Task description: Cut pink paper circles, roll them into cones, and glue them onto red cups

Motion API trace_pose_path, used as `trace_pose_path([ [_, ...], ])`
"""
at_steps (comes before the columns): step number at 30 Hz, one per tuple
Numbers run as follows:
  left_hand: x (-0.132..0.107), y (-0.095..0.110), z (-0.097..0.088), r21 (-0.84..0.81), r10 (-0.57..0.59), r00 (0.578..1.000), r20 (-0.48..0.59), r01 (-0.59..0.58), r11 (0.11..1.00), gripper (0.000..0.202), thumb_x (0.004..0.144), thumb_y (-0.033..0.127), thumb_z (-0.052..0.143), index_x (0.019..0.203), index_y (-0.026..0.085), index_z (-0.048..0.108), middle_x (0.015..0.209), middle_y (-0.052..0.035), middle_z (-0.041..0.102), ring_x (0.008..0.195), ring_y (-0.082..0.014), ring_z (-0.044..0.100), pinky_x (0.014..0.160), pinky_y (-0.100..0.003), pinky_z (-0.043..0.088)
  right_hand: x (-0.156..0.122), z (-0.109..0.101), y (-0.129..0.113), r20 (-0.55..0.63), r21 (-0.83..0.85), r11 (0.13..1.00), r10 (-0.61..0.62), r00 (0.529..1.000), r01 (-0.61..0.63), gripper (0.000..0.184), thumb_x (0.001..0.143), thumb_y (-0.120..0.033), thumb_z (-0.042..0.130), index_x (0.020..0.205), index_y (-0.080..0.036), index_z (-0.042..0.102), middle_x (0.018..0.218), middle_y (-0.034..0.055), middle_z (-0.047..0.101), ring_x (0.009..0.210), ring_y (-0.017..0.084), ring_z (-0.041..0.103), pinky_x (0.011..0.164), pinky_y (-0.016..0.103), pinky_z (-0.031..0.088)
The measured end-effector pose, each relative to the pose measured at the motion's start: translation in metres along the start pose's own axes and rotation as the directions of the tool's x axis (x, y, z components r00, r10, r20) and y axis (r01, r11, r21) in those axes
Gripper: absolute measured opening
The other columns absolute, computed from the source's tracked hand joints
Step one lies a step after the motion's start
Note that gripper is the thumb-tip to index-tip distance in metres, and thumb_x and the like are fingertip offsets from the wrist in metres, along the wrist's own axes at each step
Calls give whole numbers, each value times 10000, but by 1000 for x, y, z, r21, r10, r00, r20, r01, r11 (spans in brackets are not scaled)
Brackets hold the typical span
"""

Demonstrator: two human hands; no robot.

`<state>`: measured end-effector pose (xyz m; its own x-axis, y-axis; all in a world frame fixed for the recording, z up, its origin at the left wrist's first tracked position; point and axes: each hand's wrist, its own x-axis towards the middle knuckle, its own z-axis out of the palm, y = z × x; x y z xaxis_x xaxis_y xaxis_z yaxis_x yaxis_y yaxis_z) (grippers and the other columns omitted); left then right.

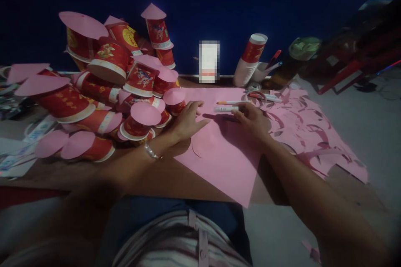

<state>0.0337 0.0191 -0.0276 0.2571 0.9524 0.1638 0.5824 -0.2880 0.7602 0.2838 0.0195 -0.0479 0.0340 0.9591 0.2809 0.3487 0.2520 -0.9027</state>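
Observation:
A large sheet of pink paper (225, 154) lies on the table in front of me, with a curved line on its left part. My left hand (189, 121) is over the sheet's left side, thumb and fingers apart, holding nothing. My right hand (253, 117) pinches the end of a white marker-like tube (224, 109) above the paper. Just behind that tube lies a thin pen with an orange tip (228, 102). Beside my left hand, several red paper cups with pink cone tops (145, 114) are piled up.
Pink paper offcuts (313, 133) with curved holes cover the right of the table. Stacked cups (250, 60), a roll of tape (254, 86) and a pen holder (260, 72) stand at the back. A blurred white object (209, 60) is by the dark blue partition (200, 3).

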Motion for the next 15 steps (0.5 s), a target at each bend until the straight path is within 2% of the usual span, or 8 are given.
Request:
trace_pose_path([
  [1, -7, 1, -6, 95, 40, 997, 71, -47, 994, 482, 811, 326, 767, 1253, 193, 628, 1335, -132, 595, 1060, -229, 654, 928, -397, 559, 1, -1, 2, -38, -78, 997, -31, 999, 28, 208, 845, -412, 723, 954, -236, 702, 778, 19, 705, 705, 211, 630, 655, 348, 493],
  [3, -20, 4, -17, 249, 65, 960, 271, -136, 959, 467, 774, 383, 797, 1179, 200, 652, 1240, -103, 633, 1127, -282, 621, 986, -445, 527, 4, -2, 7, -62, -221, 973, -83, 995, 67, 154, 859, -356, 706, 954, -235, 713, 833, 35, 725, 757, 230, 648, 713, 371, 496],
  [6, -32, 7, -24, 345, 51, 903, 426, -214, 914, 516, 764, 386, 794, 1217, 209, 623, 1237, -98, 647, 1173, -319, 581, 979, -460, 500, 7, 0, 14, -38, -330, 940, -106, 994, 87, 114, 873, -300, 690, 953, -232, 733, 878, 57, 744, 835, 263, 669, 800, 410, 503],
  [9, -34, 4, -22, 329, 46, 883, 466, -222, 918, 488, 779, 343, 767, 1219, 217, 596, 1204, -84, 655, 1120, -294, 593, 910, -414, 490, 9, 2, 21, -31, -405, 908, -131, 991, 107, 129, 866, -281, 696, 975, -238, 750, 920, 74, 761, 903, 293, 680, 848, 438, 513],
  [11, -32, 2, -21, 310, 28, 884, 467, -193, 931, 466, 770, 331, 765, 1190, 224, 593, 1148, -68, 661, 1071, -277, 608, 866, -388, 480, 10, 3, 24, 21, -488, 859, -165, 986, 154, 135, 861, -258, 684, 972, -235, 758, 940, 84, 772, 922, 302, 687, 852, 438, 527],
  [15, -28, 2, -20, 311, 15, 882, 470, -182, 933, 343, 755, 337, 755, 1046, 237, 603, 1098, -46, 648, 1017, -255, 601, 809, -358, 450, 11, 3, 28, 111, -583, 778, -207, 972, 232, 124, 836, -207, 667, 901, -220, 772, 926, 94, 779, 966, 312, 687, 892, 442, 540],
])
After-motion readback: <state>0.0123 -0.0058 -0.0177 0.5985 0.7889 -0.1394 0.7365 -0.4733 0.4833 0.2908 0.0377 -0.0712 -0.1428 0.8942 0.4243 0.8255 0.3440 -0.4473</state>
